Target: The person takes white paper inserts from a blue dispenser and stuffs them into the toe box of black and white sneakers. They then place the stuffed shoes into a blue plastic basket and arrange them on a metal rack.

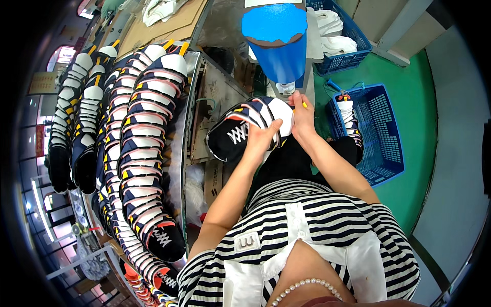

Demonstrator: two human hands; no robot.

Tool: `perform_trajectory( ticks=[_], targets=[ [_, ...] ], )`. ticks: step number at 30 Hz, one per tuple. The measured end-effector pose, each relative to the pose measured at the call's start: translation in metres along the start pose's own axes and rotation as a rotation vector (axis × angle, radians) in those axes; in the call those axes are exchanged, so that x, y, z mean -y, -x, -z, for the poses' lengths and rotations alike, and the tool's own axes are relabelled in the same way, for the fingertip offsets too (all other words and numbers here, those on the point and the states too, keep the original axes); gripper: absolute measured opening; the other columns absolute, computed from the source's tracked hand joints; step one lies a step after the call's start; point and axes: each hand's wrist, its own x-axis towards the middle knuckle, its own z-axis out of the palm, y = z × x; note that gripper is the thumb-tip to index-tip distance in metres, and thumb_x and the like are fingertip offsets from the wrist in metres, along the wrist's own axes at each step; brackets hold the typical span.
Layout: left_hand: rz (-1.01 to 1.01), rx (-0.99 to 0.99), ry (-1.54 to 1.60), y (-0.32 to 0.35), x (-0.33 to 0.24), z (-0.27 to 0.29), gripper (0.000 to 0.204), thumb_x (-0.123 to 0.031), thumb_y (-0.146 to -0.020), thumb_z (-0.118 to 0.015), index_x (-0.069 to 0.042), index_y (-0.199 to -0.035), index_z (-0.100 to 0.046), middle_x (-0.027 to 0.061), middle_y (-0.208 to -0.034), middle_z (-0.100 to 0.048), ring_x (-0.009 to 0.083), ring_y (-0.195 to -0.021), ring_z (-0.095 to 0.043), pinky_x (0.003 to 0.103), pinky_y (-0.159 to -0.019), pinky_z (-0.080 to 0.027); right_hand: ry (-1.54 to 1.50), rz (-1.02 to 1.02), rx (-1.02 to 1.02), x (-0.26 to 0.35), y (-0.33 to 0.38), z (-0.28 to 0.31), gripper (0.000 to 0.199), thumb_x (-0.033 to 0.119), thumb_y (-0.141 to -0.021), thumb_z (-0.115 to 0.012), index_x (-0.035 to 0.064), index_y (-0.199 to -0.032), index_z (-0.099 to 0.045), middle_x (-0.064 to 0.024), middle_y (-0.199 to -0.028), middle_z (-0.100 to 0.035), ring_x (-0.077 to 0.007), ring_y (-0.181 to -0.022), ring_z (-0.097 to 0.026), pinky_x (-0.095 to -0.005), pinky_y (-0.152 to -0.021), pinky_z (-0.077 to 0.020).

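Your left hand [263,138] has a bundle of nested shoe uppers [255,113], just up from the middle of the view toward 12 o'clock, thumb lying across the top and fingers wrapped underneath. The black laced end aims at about 8 o'clock, white toe end at about 2. Your right hand [303,120] is up at that toe end, fingers bunched close together next to a little yellow tab [305,105]; can't tell if you're actually pinching it. Right past your fingertips, near 12–1 o'clock, sits the blue machine [280,59]. Over at 9 o'clock you've got long curved rows of the same uppers [148,138] stacked up. Blue basket [394,138] on the green floor [417,179] at 3 o'clock has more in it, and another basket [348,59] at 1–2 holds white bundles [340,45].
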Motion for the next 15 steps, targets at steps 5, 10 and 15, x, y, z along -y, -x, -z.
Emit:
perform_trajectory(
  ticks=[5,10,15],
  targets=[
    [0.179,-0.010,0.195,-0.027,0.001,0.006,0.038,-0.007,-0.082,-0.068,0.002,-0.116,-0.054,0.0077,-0.106,-0.063,0.0152,-0.094,-0.061,0.028,-0.080,-0.049,-0.044,-0.010,0.151,0.033,0.000,-0.010,0.019,0.025,-0.091,-0.061,0.0062,-0.087,-0.057,-0.0009,-0.080,-0.056,-0.0086,-0.072,-0.048,-0.0222,-0.065,-0.0382],
    [0.056,-0.095,-0.061,-0.050,0.001,0.012,0.039,-0.006,-0.077,-0.071,0.000,-0.112,-0.056,0.0072,-0.104,-0.063,0.0157,-0.092,-0.061,0.029,-0.081,-0.048,0.160,-0.005,0.376,0.045,-0.019,0.006,0.019,0.019,-0.086,-0.067,0.0038,-0.093,-0.057,-0.0040,-0.088,-0.059,-0.0073,-0.066,-0.052,-0.0186,-0.052,-0.0408],
    [0.130,-0.133,-0.058,-0.078,0.015,0.018,0.038,-0.007,-0.074,-0.073,0.001,-0.108,-0.059,0.0085,-0.100,-0.065,0.0168,-0.088,-0.062,0.029,-0.079,-0.048,0.180,-0.003,0.393,0.045,-0.037,0.005,0.010,0.011,-0.090,-0.059,0.0023,-0.093,-0.055,-0.0036,-0.088,-0.060,-0.0108,-0.074,-0.060,-0.0249,-0.069,-0.0549]
  ],
)
